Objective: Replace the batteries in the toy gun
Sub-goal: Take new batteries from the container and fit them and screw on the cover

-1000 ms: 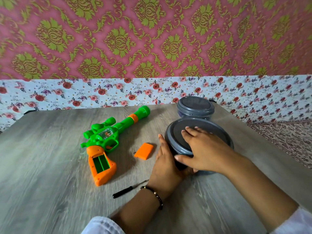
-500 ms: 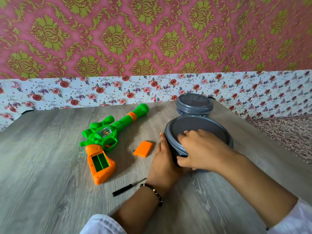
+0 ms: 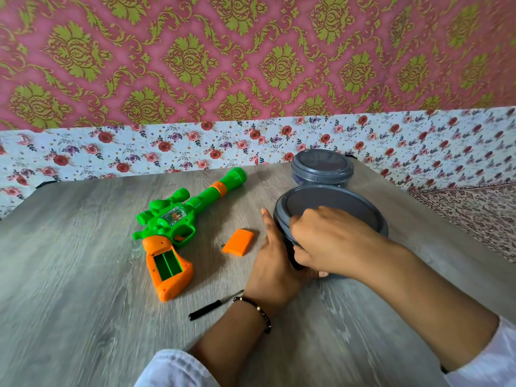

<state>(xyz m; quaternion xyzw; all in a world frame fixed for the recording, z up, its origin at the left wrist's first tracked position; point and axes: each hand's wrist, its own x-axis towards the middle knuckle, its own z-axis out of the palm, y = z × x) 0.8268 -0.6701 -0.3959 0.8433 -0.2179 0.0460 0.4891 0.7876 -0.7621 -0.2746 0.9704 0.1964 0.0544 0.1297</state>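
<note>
A green and orange toy gun (image 3: 178,227) lies on the grey wooden table (image 3: 69,275), its empty battery bay in the orange grip facing up. Its orange battery cover (image 3: 238,243) lies loose to the right, and a small black screwdriver (image 3: 212,305) lies nearer me. A large round grey lidded container (image 3: 335,205) stands right of the cover. My left hand (image 3: 275,261) presses flat against the container's left side. My right hand (image 3: 326,238) curls its fingers over the lid's near rim. No batteries are visible.
A smaller grey lidded container (image 3: 321,169) stands behind the large one at the table's far edge. A floral-papered wall (image 3: 167,146) rises right behind the table. Patterned cloth (image 3: 474,213) lies beyond the table's right edge.
My right hand has gone from lying flat on the lid to curling its fingers over the lid's near rim. My left hand stays against the container's side.
</note>
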